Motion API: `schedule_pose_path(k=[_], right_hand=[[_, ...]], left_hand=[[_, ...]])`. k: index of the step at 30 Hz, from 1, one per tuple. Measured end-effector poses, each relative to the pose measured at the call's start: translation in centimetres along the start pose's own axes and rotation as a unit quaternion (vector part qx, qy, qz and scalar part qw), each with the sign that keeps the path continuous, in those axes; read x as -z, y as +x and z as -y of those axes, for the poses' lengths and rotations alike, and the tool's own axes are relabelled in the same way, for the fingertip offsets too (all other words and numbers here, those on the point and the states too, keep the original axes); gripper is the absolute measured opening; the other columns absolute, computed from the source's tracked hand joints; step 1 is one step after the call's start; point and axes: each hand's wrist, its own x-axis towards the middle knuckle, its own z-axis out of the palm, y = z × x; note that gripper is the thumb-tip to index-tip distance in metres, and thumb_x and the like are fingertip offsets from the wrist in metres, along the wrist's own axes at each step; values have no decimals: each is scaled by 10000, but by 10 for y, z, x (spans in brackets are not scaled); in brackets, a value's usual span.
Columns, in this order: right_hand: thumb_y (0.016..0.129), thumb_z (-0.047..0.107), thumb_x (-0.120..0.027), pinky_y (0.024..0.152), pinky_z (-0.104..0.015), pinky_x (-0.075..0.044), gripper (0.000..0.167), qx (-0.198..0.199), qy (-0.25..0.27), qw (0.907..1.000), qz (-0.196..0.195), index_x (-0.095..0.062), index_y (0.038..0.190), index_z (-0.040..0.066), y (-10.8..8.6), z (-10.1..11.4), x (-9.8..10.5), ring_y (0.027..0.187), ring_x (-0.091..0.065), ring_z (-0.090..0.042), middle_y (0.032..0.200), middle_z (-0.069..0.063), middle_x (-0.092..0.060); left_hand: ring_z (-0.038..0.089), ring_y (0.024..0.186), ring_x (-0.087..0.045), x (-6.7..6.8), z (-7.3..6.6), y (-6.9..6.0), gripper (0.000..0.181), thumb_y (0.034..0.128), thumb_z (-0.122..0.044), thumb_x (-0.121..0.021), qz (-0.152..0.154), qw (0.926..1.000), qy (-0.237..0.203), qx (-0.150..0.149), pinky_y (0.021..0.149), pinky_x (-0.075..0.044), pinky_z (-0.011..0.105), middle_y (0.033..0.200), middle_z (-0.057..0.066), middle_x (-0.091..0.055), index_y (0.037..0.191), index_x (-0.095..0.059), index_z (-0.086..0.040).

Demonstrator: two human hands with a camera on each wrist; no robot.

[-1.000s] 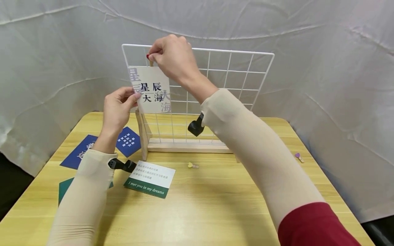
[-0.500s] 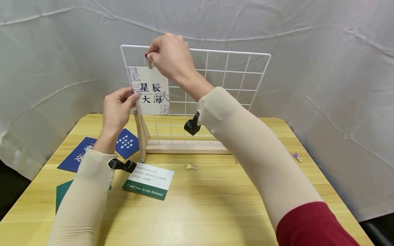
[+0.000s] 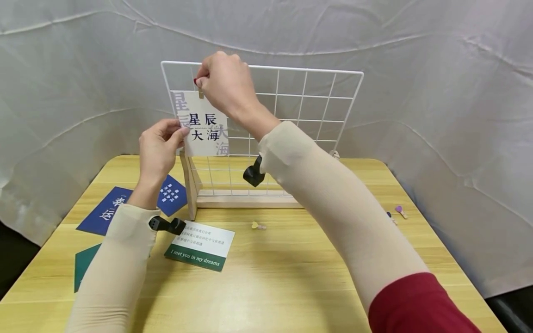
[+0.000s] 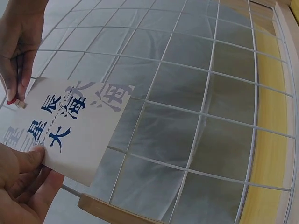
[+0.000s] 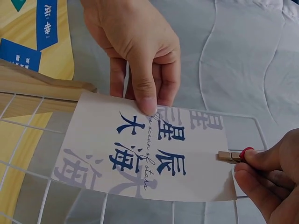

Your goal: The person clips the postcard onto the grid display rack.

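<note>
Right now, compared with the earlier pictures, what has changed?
The right hand has lowered slightly, bringing the red-topped clothespin down over the top edge of the white card. Beside the right sleeve, a dark clip now shows. The left hand still pinches the card's left edge; neither let go. The yellow clip stayed put.

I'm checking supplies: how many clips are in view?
4: red clip in the right hand; yellow clip before the rack; purple clip, blue clip at right. The right sleeve may hide more.

Head view: bright, diffuse glare on tabletop [image 3: 250,291]; source apparently overhead. Wrist views: dimmer; left-wrist grid [image 4: 202,114] visibly bowed.
</note>
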Motion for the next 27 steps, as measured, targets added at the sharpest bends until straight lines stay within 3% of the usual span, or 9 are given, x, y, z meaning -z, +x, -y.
schedule_pose_path(k=[8, 16, 22, 27], right_hand=[[964, 281, -638, 900, -223, -450, 157, 17, -64, 10000, 69, -768, 1050, 266, 2, -1, -1, 994, -641, -74, 1053, 126, -718], [1019, 234, -542, 688, -212, -436, 238, 274, 217, 9994, 62, -745, 1142, 252, -6, -6, -8, 698, -612, -38, 962, 102, -719], [1031, 244, -515, 715, -201, -437, 291, 276, 327, 9991, 68, -660, 1284, 246, -10, -9, -11, 682, -616, -29, 1041, 91, -713], [1033, 246, -509, 838, -173, -415, 337, 237, 534, 9982, 104, -588, 1361, 241, -17, -12, -10, 686, -619, -4, 1178, 91, -683]], left_hand=[[141, 866, -656, -1, 0, 0, 271, 952, -202, -647, -124, 9997, 191, -98, 754, -537, 194, 1091, 116, -700, 1165, -693, -40], [171, 872, -664, 0, -2, -2, 274, 954, -233, -645, -359, 9974, 603, -153, 756, -537, 204, 1073, 96, -711, 1149, -699, -48], [159, 855, -661, 1, -3, -6, 304, 942, -299, -648, -517, 9950, 810, -275, 737, -519, 185, 1057, 67, -721, 1139, -709, -76], [152, 844, -658, 3, -2, -7, 327, 925, -337, -658, -641, 9929, 932, -372, 711, -492, 163, 1040, 58, -724, 1117, -712, -78]])
